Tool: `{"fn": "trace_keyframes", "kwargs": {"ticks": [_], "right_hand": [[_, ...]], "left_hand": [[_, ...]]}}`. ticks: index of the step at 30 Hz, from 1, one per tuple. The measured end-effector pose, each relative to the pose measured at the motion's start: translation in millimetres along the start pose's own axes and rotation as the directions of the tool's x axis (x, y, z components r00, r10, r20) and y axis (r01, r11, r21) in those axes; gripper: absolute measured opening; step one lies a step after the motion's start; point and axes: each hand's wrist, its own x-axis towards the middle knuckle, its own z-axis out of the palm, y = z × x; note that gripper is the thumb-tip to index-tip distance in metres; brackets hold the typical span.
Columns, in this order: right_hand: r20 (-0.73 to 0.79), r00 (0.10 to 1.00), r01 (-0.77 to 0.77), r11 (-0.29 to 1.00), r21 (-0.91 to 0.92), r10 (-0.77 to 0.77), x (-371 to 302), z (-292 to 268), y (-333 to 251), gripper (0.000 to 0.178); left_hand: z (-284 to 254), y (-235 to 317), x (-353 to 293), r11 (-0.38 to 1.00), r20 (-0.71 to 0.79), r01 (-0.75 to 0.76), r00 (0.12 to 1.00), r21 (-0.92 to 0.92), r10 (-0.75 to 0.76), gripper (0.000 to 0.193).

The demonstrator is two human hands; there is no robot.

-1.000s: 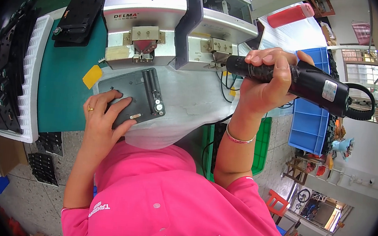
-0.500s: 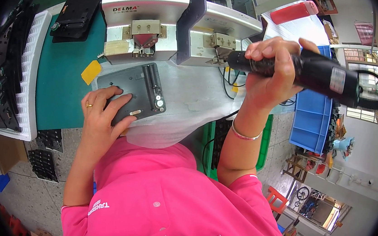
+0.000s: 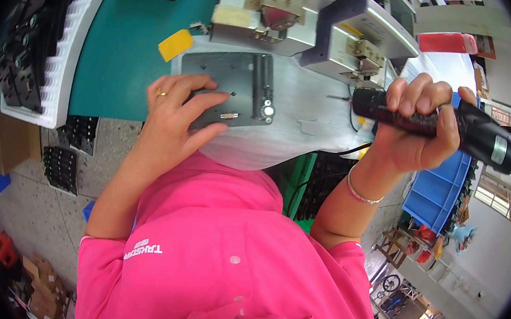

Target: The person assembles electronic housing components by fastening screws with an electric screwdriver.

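While flat, panel (image 3: 234,77) beneath left fingers (image 3: 207,101).

Resting left hand (image 3: 180,106) on dark-grey flat rectangular panel (image 3: 230,74), laid on translucent white sheet (image 3: 301,96). Gripping black cylindrical power screwdriver (image 3: 482,138) in right hand (image 3: 422,120), with thin bit (image 3: 338,98) aimed left, clear of panel. Noted beyond panel: two silver-grey metal machines (image 3: 240,1). At left: ribbed white foam tray (image 3: 70,74) holding black parts (image 3: 21,69).
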Motion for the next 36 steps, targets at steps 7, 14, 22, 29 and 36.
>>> {"fn": "trace_keyframes", "kwargs": {"ticks": [7,14,22,29,36], "right_hand": [[-0.004,0.997,-0.082,0.989,0.122,0.083,-39.4,61.2,45.2,0.047],[0.015,0.995,-0.103,0.995,-0.013,0.104,-52.1,79.5,64.0,0.048],[0.029,0.995,-0.094,0.990,-0.101,0.097,-54.9,80.1,71.5,0.048],[0.017,0.993,-0.117,0.986,-0.115,0.120,-57.3,83.3,75.1,0.051],[0.242,0.967,0.017,0.923,-0.384,0.083,-52.3,81.1,76.9,0.051]], "left_hand": [[4.1,2.6,-0.3,1.000,-0.030,0.011,0.999,0.018,-0.010,0.022],[7.9,4.1,-2.9,0.997,-0.065,0.027,0.998,0.068,-0.023,0.009],[14.6,7.4,-3.9,0.997,-0.123,0.056,0.991,0.050,-0.050,0.008],[19.6,8.6,-5.9,0.997,-0.159,0.072,0.985,0.019,-0.068,0.007],[21.1,7.5,-10.2,0.998,-0.162,0.061,0.985,0.028,-0.055,0.009]]}}
